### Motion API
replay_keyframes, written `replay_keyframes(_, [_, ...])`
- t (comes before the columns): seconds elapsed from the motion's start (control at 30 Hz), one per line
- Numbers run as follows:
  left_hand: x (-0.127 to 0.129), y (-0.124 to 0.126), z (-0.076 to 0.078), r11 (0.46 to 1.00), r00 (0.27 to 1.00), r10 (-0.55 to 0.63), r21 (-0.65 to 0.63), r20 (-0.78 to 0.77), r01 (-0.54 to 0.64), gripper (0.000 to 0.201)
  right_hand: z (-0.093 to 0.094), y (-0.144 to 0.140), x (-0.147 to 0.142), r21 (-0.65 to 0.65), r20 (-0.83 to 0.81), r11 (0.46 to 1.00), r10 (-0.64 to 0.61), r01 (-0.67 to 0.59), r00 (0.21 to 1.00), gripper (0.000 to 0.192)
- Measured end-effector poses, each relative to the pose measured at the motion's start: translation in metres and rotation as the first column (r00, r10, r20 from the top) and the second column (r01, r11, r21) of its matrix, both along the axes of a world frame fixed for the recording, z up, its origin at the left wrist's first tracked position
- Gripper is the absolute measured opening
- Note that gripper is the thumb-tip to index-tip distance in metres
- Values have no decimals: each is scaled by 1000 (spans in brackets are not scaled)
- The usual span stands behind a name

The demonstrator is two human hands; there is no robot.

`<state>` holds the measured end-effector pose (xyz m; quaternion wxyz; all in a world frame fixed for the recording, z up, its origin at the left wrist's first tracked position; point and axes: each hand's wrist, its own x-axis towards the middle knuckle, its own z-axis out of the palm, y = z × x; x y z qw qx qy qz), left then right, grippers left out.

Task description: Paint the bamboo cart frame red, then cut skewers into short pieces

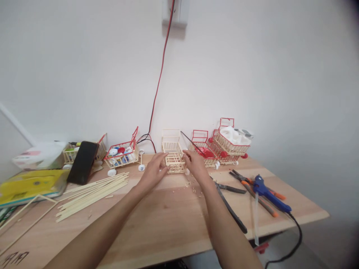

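An unpainted miniature shopping cart (175, 158) made of thin wooden sticks stands at the middle of the table, near the wall. My left hand (155, 168) is at its left side, fingers curved against the basket. At the opposite side, my right hand (194, 161) has its thumb and fingers bent around the edge. Between them the two hands hold the cart upright. A white wheel (187, 172) shows below the right fingers. The basket appears to have nothing in it.
Finished carts with red trim (120, 155) flank it, one with a red-filled basket (206, 152). Wooden sticks (94, 192), a black phone (83, 162) and a yellow packet (33, 185) lie left. Pliers (231, 188) and a blue glue gun (269, 194) with trailing cord lie right.
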<state>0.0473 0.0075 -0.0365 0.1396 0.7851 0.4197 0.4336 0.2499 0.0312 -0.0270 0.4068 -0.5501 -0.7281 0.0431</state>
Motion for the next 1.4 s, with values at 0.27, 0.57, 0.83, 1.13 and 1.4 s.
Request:
replay_keyframes(0.27, [-11, -23, 4, 963, 981, -2, -264, 195, 54, 71, 2, -6, -4, -54, 11, 997, 49, -49, 999, 26])
replay_keyframes(0.57, [-23, 8, 15, 918, 871, 256, -388, 420, -83, 37, 13, -16, -6, -52, 86, 998, 44, -40, 995, 27])
replay_keyframes(0.83, [-12, 55, 23, 925, 879, 300, -338, 371, -173, 32, 14, -20, -10, -52, 104, 998, 26, -21, 994, 28])
replay_keyframes(1.13, [-9, 61, 20, 918, 895, 353, -285, 274, -275, 30, 11, -16, -12, -53, 107, 998, 23, -18, 994, 26])
replay_keyframes(1.4, [-7, 60, 17, 919, 903, 365, -243, 228, -310, 34, 10, -16, -12, -50, 104, 998, 30, -25, 994, 26])
